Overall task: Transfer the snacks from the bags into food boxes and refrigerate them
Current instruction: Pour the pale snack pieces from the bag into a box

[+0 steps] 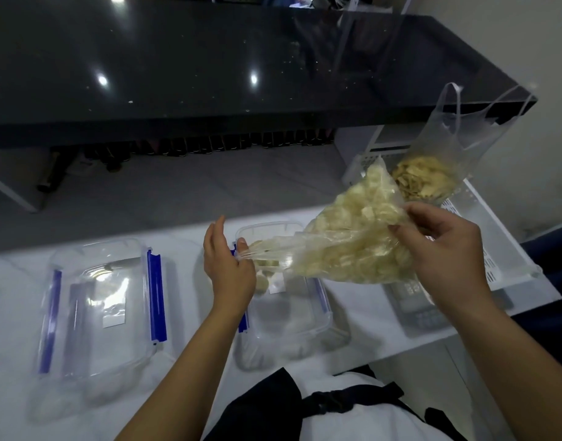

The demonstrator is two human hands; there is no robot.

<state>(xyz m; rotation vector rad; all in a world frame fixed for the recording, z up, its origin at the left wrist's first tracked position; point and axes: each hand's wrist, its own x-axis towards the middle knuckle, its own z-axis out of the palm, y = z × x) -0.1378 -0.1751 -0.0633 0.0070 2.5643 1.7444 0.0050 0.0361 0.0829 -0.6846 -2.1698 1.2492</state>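
Nearest, the two forearms reach out over the white table. The left hand pinches the mouth of a clear bag of pale chips, holding it low over the open box; the right hand grips the bag's closed end and lifts it, so the bag slopes down toward the box. A few chips sit at the mouth, just over or inside the box, which looks otherwise almost bare. This reads as the start of pouring the first bag. To the left a second box with blue clips lies open and untouched. Farther right, a second bag of darker snacks stands in a white tray, waiting. Beyond is a dark counter. The next move likely calls for raising the right hand further and loosening the left's pinch so chips slide out without spilling over the rim.
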